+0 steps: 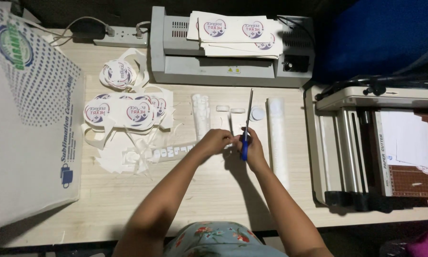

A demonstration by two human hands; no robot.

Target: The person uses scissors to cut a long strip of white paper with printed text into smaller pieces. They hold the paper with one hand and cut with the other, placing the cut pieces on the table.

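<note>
Both forearms reach up from the bottom centre of the frame and meet just below the middle, wrists angled toward each other. The right hand (255,148) grips a pair of scissors (246,124) by the blue handles, fingers curled through and around them; the blades point straight up the frame toward the grey laminator (176,62) and are opened a little, forming a narrow V. The left hand (215,142) is curled with its fingertips pinched on a small white paper strip (231,127) that stands up between the two hands, just left of the blades. The strip is thin, and where exactly the blades meet it cannot be told.

The wooden table (199,190) carries the rest. Left of the left hand lies a heap of round printed stickers (123,112) with white paper offcuts (123,159) under and below them. A white cut strip with punched shapes (173,151) runs from that heap to the left wrist. Above the hands are a tall white cut piece (200,114), two small white tabs (230,109) and a small white disc (257,113). A long white strip (277,138) lies right of the right hand. A stack of printed sheets (235,33) rests on the laminator. A paper cutter (380,147) fills the right side, and a large printed white bag (28,119) the left.
</note>
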